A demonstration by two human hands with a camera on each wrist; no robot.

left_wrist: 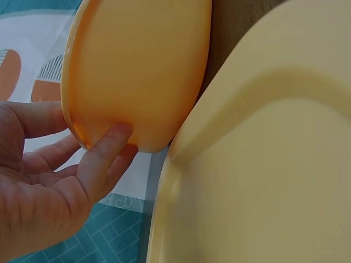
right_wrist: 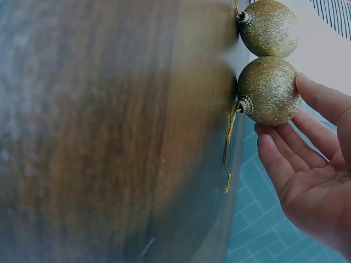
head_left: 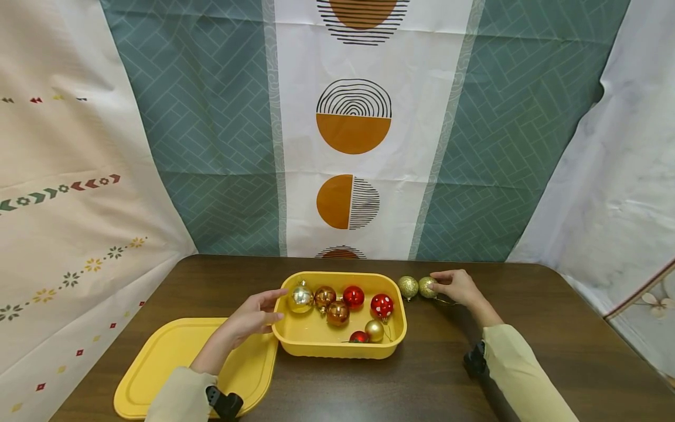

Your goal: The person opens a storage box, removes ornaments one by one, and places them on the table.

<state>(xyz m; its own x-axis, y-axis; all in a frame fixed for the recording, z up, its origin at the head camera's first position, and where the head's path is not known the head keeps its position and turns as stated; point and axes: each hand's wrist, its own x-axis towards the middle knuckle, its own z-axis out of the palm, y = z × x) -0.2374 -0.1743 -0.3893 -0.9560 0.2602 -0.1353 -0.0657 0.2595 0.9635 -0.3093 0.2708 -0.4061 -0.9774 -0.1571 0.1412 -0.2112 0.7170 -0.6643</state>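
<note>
My right hand (head_left: 460, 286) holds a gold glitter Christmas bauble (right_wrist: 269, 91) between thumb and fingertips; a gold string trails from its cap. A second glitter bauble (head_left: 408, 288) sits right against it on the table. To their left stands a yellow box (head_left: 337, 350) holding several baubles: a clear gold one (head_left: 301, 299), two amber ones (head_left: 338, 313), a matte gold one (head_left: 374, 331), a red dotted one (head_left: 382, 306) and other red ones (head_left: 353, 297). My left hand (head_left: 253, 315) grips the box's left end, fingers at the rim and outer wall.
A yellow lid (head_left: 158, 357) lies on the dark wooden table (head_left: 337, 392), left of the box and partly under my left forearm. Patterned cloth (head_left: 221, 146) hangs behind the table's far edge, with pale cloth at both sides.
</note>
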